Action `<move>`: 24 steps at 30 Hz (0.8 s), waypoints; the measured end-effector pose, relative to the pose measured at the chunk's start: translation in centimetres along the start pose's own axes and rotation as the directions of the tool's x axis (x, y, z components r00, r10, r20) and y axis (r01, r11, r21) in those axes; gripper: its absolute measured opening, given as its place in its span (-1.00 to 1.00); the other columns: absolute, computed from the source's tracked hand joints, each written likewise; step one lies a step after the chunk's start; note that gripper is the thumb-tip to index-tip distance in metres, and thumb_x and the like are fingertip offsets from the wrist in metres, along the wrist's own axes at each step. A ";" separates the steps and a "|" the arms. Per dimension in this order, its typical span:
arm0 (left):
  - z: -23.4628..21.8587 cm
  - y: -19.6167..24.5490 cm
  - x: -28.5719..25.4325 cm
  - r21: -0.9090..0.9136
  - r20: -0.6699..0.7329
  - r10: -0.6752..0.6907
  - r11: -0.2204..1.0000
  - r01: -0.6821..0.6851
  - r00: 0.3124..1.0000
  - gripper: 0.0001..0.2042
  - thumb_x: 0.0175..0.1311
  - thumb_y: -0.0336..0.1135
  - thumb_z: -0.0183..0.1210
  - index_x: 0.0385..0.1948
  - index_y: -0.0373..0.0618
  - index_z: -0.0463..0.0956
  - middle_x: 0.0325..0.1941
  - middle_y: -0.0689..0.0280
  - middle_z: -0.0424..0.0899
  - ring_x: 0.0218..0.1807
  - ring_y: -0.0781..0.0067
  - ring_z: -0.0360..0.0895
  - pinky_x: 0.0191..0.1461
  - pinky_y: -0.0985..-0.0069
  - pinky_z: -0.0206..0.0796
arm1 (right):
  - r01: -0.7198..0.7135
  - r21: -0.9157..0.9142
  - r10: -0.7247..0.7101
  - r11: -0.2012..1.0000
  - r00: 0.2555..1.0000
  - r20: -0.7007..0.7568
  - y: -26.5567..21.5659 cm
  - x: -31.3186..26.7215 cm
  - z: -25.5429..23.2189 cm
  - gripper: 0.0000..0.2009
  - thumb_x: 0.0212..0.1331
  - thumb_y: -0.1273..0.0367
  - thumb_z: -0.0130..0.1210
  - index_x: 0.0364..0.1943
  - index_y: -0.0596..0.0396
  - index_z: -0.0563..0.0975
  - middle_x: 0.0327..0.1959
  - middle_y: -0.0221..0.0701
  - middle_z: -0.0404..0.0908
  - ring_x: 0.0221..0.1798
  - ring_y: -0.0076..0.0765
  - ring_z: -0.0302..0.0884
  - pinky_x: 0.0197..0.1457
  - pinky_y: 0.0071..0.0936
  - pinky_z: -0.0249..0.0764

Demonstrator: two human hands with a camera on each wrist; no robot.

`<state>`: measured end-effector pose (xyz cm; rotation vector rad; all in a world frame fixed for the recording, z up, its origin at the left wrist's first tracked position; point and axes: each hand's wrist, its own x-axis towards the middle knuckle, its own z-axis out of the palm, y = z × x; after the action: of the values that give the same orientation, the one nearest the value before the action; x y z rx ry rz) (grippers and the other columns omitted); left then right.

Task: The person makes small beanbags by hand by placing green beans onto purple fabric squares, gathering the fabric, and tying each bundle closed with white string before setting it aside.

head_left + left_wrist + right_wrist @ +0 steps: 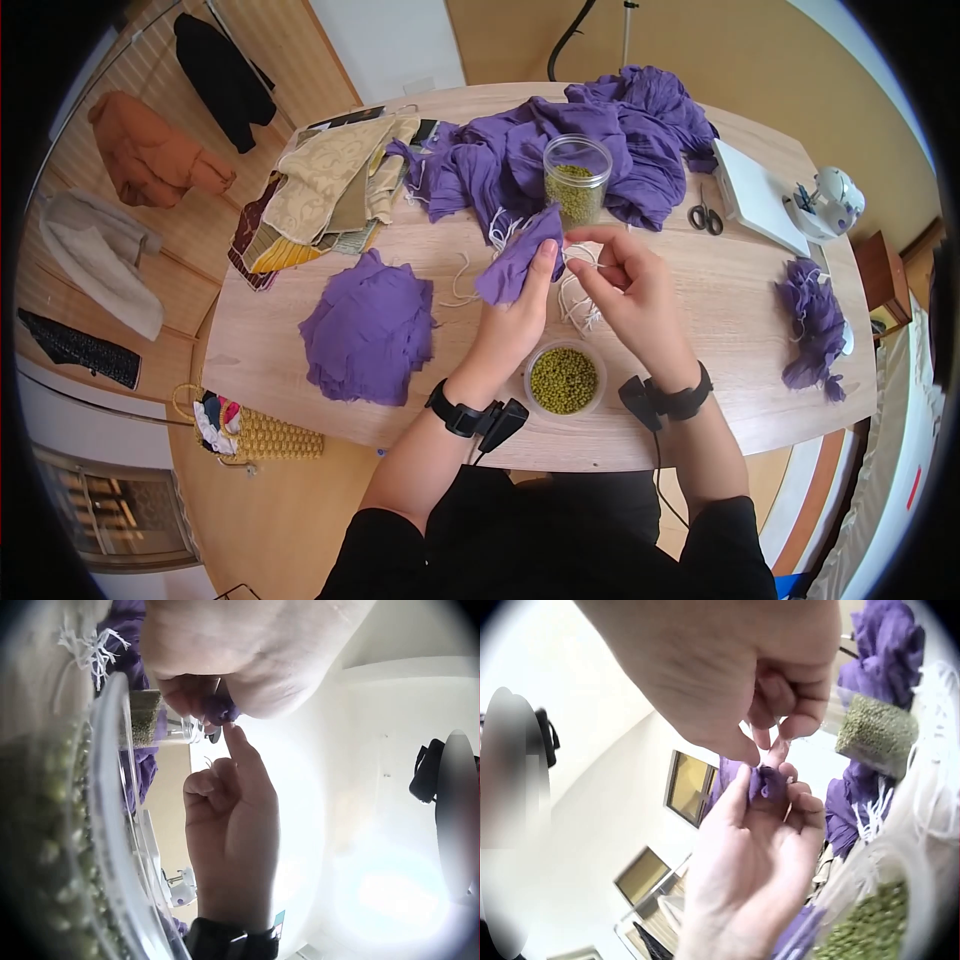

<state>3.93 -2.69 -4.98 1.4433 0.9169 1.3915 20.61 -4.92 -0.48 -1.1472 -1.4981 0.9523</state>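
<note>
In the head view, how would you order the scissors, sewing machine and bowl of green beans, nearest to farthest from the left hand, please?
1. Bowl of green beans, toward the person's body, slightly right.
2. Scissors, off to the right.
3. Sewing machine, farthest right.

The surface [700,420] holds a pile [368,330] and swatches [325,185] left of the left grip [515,320]; cloth [650,150] and a jar [577,190] beyond it; strings [583,314] between it and the right grip [635,295]; a bowl [565,379] on their near side; scissors [705,216], box [758,202], machine [832,204], scraps [815,325] right of both.
</note>
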 end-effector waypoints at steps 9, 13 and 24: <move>1.1 0.3 -0.1 -0.235 0.076 -0.039 0.970 0.056 0.996 -0.55 0.74 -0.07 -0.06 0.22 -0.30 0.60 0.24 0.17 0.73 0.12 0.50 0.61 0.24 0.42 0.45 | 0.421 -0.529 -0.511 0.737 0.859 -0.027 1.3 -0.4 1.1 -0.69 0.17 0.45 0.42 0.02 0.13 0.70 -0.40 -0.32 0.68 -0.43 -0.25 0.54 -0.34 -0.39 0.49; 1.3 1.1 -0.5 -0.216 0.102 -0.097 0.969 0.117 0.990 -0.60 0.73 -0.15 -0.05 0.25 -0.29 0.58 0.31 0.19 0.69 0.11 0.54 0.59 0.22 0.47 0.42 | 0.357 -0.418 -0.445 0.836 0.886 -0.133 1.6 -0.6 1.3 -0.77 0.26 0.48 0.37 -0.02 0.18 0.70 -0.49 -0.42 0.60 -0.50 -0.47 0.48 -0.40 -0.50 0.41; 0.9 0.8 -0.3 -0.451 -0.007 -0.056 0.891 0.047 0.998 -0.85 0.57 -0.45 0.17 -0.07 -0.32 0.69 -0.12 0.40 0.61 -0.13 0.64 0.49 0.00 0.58 0.34 | -0.115 0.510 0.156 0.852 0.987 -0.040 2.0 -0.2 1.1 -0.81 0.48 0.48 0.16 0.05 0.25 0.67 -0.48 -0.69 0.51 -0.48 -0.82 0.33 -0.44 -0.70 0.22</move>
<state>4.73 -3.30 -4.33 1.0451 0.5836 1.4627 19.97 -4.60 -2.61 -0.8938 -1.0171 1.2900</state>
